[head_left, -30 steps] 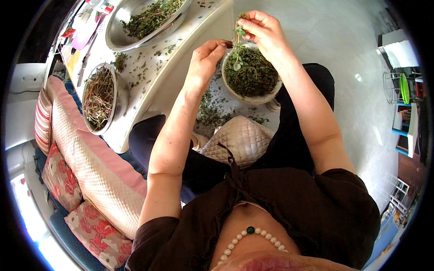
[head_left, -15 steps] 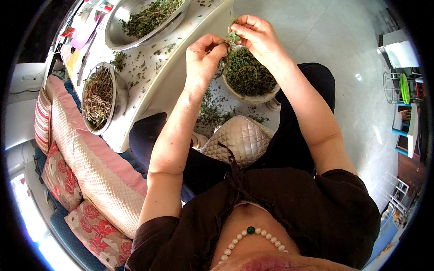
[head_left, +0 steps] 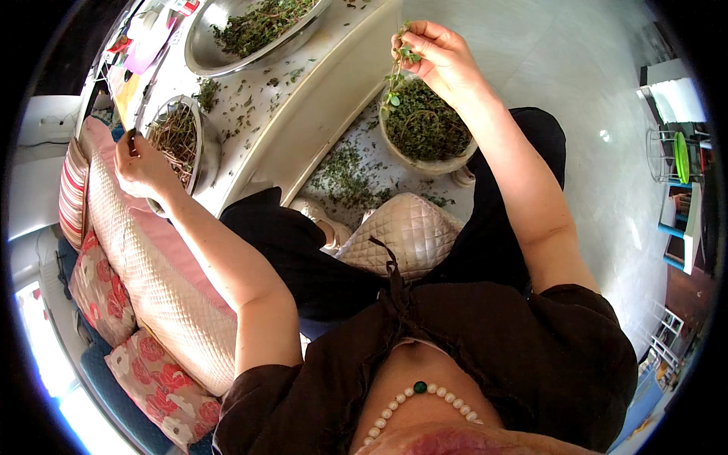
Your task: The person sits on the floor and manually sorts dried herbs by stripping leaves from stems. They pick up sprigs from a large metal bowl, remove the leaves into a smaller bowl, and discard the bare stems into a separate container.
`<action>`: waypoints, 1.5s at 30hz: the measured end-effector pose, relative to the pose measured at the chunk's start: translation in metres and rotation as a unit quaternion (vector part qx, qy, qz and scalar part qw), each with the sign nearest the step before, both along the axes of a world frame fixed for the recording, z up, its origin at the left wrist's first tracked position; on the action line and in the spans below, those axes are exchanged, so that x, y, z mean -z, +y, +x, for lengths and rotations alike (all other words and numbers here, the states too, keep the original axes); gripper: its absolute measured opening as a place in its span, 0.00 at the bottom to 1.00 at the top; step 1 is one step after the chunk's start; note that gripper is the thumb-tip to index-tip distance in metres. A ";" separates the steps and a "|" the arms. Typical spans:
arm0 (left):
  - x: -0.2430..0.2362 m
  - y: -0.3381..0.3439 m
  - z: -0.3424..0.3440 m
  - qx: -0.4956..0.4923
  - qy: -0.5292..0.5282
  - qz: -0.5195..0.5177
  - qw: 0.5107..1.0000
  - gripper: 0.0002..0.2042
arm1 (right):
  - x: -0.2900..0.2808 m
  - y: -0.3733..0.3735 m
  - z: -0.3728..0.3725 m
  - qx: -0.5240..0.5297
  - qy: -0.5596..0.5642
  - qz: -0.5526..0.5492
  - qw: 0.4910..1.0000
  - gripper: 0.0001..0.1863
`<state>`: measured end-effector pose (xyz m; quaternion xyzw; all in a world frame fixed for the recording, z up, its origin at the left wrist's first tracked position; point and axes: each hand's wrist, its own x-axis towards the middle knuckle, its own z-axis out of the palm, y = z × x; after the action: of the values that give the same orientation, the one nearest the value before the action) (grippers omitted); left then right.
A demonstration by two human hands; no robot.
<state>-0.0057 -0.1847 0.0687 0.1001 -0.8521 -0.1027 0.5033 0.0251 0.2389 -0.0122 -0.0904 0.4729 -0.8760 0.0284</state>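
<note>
My right hand [head_left: 444,64] pinches a leafy green sprig [head_left: 393,95], which dangles over a pale round tub [head_left: 421,167] heaped with small leaves [head_left: 425,117]. At the left, my left hand [head_left: 148,171] is closed on a short dark stem piece [head_left: 133,144], beside an oval metal bowl [head_left: 205,163] filled with brown bare stems [head_left: 174,133]. A larger metal basin [head_left: 205,57] holding green plants [head_left: 250,30] stands behind that bowl on the white table [head_left: 280,106], where loose leaves are scattered.
A sofa with a quilted cover [head_left: 140,258] and patterned cushions [head_left: 159,387] runs along my left. Scattered leaves and a quilted cushion [head_left: 402,235] lie below, between my legs, on the pale floor [head_left: 584,174]. A rack with a green item [head_left: 680,155] stands at the far right.
My left hand has left the sprig and moved down-left to the bowl of stems with a dark piece in it. My right hand stays over the tub with the sprig.
</note>
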 end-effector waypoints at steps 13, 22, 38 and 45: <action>0.063 0.201 0.044 0.518 -0.374 0.521 0.566 0.08 | 0.002 -0.020 0.002 0.024 0.039 0.086 0.995 0.07; 0.076 0.222 0.038 0.531 -0.350 0.591 0.496 0.04 | 0.003 -0.017 0.003 0.029 0.037 0.113 0.992 0.07; 0.071 0.228 0.046 0.504 -0.340 0.600 0.520 0.04 | -0.002 -0.008 0.001 0.091 0.037 0.068 0.993 0.07; 0.073 0.233 0.040 0.483 -0.354 0.409 0.689 0.06 | -0.001 -0.006 0.001 0.109 0.080 0.114 0.984 0.06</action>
<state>0.0347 0.0481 -0.0045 -0.1001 -0.7715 -0.6266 -0.0457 0.0264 0.2331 -0.0110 -0.1042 0.5773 -0.8044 -0.0945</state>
